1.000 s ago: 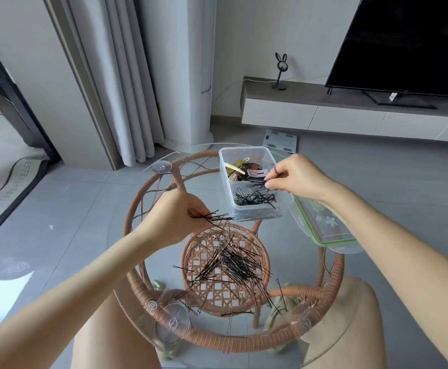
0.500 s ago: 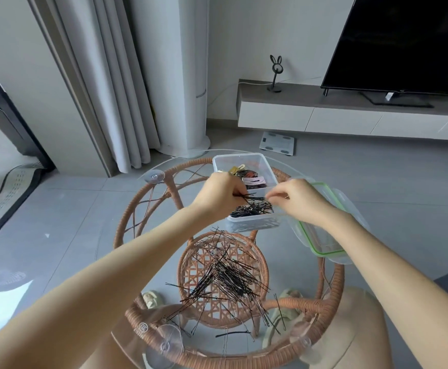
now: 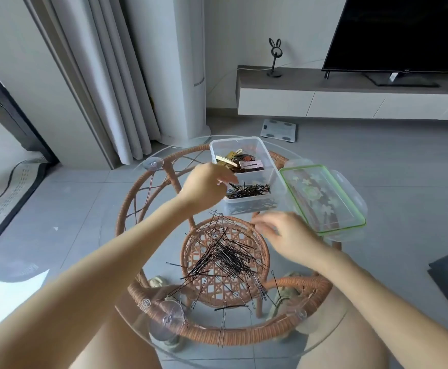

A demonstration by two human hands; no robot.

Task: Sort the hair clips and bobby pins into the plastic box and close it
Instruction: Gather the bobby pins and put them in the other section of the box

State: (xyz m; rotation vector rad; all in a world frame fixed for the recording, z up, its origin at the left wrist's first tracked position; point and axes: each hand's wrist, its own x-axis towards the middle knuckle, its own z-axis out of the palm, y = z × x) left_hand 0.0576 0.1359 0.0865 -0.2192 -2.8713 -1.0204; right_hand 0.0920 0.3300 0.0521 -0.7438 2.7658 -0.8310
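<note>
A clear plastic box [image 3: 277,166] stands at the far side of the round glass table. Its far compartment holds coloured hair clips [image 3: 240,162]; its near compartment holds black bobby pins [image 3: 252,190]. My left hand [image 3: 205,187] is at the box's left edge, fingers stretched over the near compartment and touching the pins there. My right hand [image 3: 286,234] hovers in front of the box, blurred, with loosely curled fingers and nothing visible in it. A loose pile of bobby pins [image 3: 228,258] lies on the glass below both hands.
The box's clear lid with a green seal [image 3: 324,199] lies to the right of the box. The glass table top [image 3: 332,326] rests on a rattan frame [image 3: 233,338]. A few stray pins lie near the front edge. My knees are under the table.
My left hand carried a bunch of pins from the pile up to the box's near compartment. My right hand drew back from the box, down toward the pile.
</note>
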